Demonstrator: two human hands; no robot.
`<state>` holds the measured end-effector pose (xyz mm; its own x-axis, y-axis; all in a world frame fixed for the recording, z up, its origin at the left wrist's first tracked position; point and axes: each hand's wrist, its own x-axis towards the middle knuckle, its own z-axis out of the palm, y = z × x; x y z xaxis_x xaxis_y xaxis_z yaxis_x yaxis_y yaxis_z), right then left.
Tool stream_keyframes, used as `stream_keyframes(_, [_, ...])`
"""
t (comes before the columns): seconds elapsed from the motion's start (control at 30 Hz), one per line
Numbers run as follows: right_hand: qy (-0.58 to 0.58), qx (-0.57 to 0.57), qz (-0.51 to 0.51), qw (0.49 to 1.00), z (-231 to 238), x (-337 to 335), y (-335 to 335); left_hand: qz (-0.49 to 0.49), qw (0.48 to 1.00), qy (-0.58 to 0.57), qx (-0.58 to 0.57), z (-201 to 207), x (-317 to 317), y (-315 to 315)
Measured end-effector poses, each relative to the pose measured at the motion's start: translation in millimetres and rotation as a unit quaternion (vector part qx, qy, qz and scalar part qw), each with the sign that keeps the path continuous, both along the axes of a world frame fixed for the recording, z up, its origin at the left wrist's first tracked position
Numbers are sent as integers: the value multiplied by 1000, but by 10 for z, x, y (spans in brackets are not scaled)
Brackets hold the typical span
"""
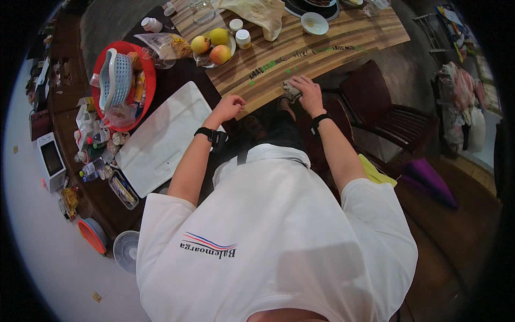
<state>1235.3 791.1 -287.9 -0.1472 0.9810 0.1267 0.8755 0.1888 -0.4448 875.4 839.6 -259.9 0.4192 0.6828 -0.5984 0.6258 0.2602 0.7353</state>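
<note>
My right hand (308,95) is closed on a crumpled greyish rag (291,90) at the near edge of a striped wooden table (300,56). The rag seems to rest on the tabletop near that edge. Farther left, my left hand (229,108) hovers by the table's near left corner, its fingers curled and nothing visible in them. Beyond it, a plate (232,47) carries apples (220,55) and a yellow-green fruit (219,36). Two small white jars, one a lidded bottle (243,39), stand beside the plate.
A white bowl (314,23) and a beige cloth (257,15) lie farther back on the table. To the left are a red basin (152,80) with a blue basket (113,80), and a white board (166,139). A dark wooden chair (370,91) stands at the right.
</note>
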Motion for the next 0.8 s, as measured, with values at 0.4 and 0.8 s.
stream_keyframes(0.4, [-82, -58, -107, 989, -108, 316, 467, 53, 998, -20, 2, -1, -143, -75])
stream_keyframes(0.8, [1, 16, 36, 999, -4, -812, 82, 92, 995, -38, -1, -108, -163, -210])
